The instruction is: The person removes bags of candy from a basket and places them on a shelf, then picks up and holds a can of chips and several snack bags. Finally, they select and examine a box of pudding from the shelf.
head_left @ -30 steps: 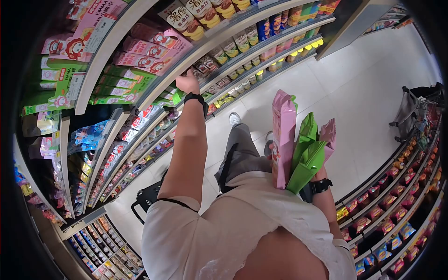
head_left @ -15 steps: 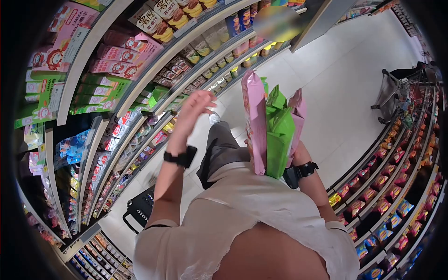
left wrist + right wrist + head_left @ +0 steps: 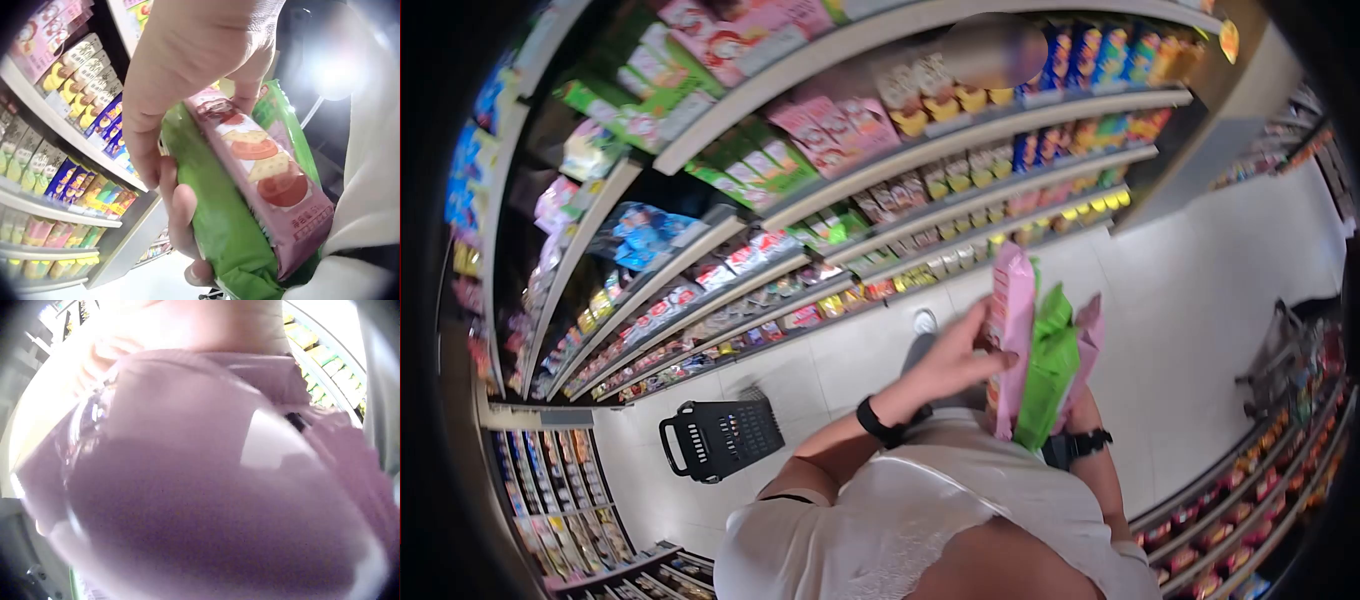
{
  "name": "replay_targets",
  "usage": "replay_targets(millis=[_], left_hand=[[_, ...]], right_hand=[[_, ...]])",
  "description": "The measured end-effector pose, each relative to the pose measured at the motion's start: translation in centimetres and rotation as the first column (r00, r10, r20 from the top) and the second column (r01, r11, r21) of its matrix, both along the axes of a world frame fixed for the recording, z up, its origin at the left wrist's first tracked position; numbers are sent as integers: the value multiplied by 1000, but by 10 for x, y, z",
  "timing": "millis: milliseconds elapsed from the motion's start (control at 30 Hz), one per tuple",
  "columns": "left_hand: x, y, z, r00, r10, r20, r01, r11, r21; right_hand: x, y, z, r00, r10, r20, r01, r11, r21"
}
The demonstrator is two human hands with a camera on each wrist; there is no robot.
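A bundle of long glossy snack packs stands upright in front of my body: a pink pack (image 3: 1018, 335) on the left, a green pack (image 3: 1048, 375) in the middle and another pink pack (image 3: 1088, 345) behind. My right hand (image 3: 1083, 408) grips the bundle from the right, mostly hidden by it. From the left, my left hand (image 3: 953, 355) grips the packs, thumb on the left pink one. In the left wrist view it arches over a green pack (image 3: 219, 206) and a pink pack (image 3: 275, 165) with cracker pictures. A pink pack (image 3: 187, 475) fills most of the right wrist view.
Shelves (image 3: 1000, 110) of packaged snacks curve along the left and front. A black shopping basket (image 3: 725, 440) stands on the pale tiled floor (image 3: 1180, 300) to the left. At the right are a grey shopping cart (image 3: 1285, 350) and low snack racks (image 3: 1250, 490).
My left hand has come back from the shelf, bare and with fingers loose midway, to take hold of the packs. The view has turned left, bringing more of the basket into sight.
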State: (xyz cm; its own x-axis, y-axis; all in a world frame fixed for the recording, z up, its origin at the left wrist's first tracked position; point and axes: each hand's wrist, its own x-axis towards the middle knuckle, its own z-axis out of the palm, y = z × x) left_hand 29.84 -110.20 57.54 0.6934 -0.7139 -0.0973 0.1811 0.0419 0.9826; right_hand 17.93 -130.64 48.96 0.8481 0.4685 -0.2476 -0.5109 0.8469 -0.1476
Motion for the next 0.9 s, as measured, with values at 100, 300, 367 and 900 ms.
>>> replay_targets(millis=[100,300,367,900], left_hand=[[-17,7,19,973,43,227,-83,982,168],[-32,31,39,981,66,182,-106,970,220],[-21,35,35,974,223,-23,-224,973,-58],[207,105,208,109,868,485,-587,450,-673]], right_hand=[[-19,-7,-12,992,62,111,-61,998,-15],[-6,4,-9,971,101,215,-90,994,-63],[0,0,-7,968,92,232,-78,994,-72],[-10,-6,1,920,35,389,33,985,-167]])
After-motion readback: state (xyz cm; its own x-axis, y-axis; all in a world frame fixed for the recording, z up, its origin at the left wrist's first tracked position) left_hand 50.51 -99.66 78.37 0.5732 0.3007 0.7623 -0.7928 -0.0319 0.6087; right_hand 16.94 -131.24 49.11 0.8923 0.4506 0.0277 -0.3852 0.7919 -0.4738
